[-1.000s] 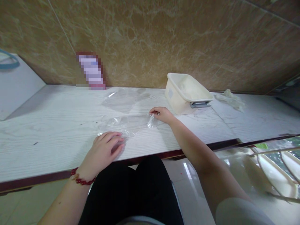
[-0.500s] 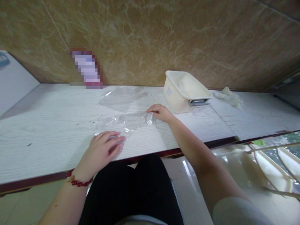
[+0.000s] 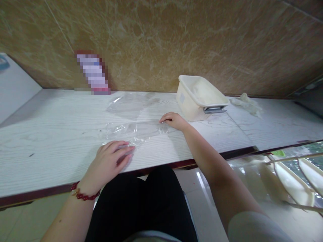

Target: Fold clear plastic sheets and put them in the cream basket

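A crinkled clear plastic bag [image 3: 131,129] lies across the white wood-grain table between my hands. My left hand [image 3: 112,159] rests on its near left edge, palm down, with the fingers apart. At the bag's far right end, my right hand [image 3: 174,121] is closed, fingertips together on the plastic. A second clear sheet or bag [image 3: 132,106] lies flat just behind, close to the wall. To the right of my right hand stands a cream plastic bin [image 3: 191,106] with a grey handle.
A crumpled translucent bag [image 3: 248,104] lies right of the bin. A brown marbled wall [image 3: 141,43] closes off the back. A blurred-out object [image 3: 93,72] leans there. White trays [image 3: 294,183] sit below the table at right.
My right hand has shifted very slightly to the right, and the plastic near it looks flatter. The left hand has stayed in place.
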Motion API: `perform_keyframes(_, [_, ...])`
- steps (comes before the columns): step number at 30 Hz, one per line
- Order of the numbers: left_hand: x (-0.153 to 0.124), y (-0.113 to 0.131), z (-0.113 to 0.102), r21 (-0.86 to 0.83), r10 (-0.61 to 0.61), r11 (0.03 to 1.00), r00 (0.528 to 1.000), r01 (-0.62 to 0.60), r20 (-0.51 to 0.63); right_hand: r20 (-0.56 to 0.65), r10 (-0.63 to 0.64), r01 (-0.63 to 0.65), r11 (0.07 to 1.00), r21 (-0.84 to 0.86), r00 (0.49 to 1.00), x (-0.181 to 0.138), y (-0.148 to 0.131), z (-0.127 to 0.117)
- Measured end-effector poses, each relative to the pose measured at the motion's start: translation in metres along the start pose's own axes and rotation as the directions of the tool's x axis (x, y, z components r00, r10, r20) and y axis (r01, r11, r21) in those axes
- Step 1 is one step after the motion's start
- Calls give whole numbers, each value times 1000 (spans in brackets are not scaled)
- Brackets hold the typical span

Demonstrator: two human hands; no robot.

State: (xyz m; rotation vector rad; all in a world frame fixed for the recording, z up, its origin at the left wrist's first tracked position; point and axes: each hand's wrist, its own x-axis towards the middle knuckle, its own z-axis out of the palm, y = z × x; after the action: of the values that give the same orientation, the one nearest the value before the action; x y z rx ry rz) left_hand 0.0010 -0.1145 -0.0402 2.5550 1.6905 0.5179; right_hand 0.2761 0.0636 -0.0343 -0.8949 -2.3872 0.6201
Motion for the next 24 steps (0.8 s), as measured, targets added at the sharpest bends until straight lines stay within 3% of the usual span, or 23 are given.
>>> perform_keyframes(6, [-2, 1, -6, -119, 23, 992, 996, -33, -81, -8, 14, -14, 1000, -10, 1000, 0, 2, -1])
perform_keyframes(11, [4, -24, -35, -139, -46, 990, 985, 23, -165, -14, 14, -14, 999, -47, 1000, 0, 0, -1])
perform_keyframes(12, [9, -34, -41, -114, -53, 993, 989, 38, -139, -9, 11, -11, 998, -55, 1000, 0, 0, -1])
perform_keyframes(15, [30, -66, -55, -10, -74, 997, 994, 75, 84, -1, 3, -3, 998, -65, 1000, 0, 0, -1])
perform_keyframes(17, [48, -83, -60, 64, -187, 982, 958, 177, 219, 1, 5, -5, 998, -70, 1000, 0, 1, 0])
perform_keyframes(19, [65, -94, -63, 54, -218, 976, 914, 212, 342, 1, 17, -17, 997, -81, 1000, 0, 2, 0])
perform_keyframes(21, [78, -98, -64, 11, -241, 966, 885, 258, 398, -4, 37, -37, 995, -96, 999, -1, 2, 0])
perform_keyframes(24, [85, -100, -59, -48, -250, 956, 886, 291, 390, -46, 46, -50, 994, -101, 998, -3, 3, -1])
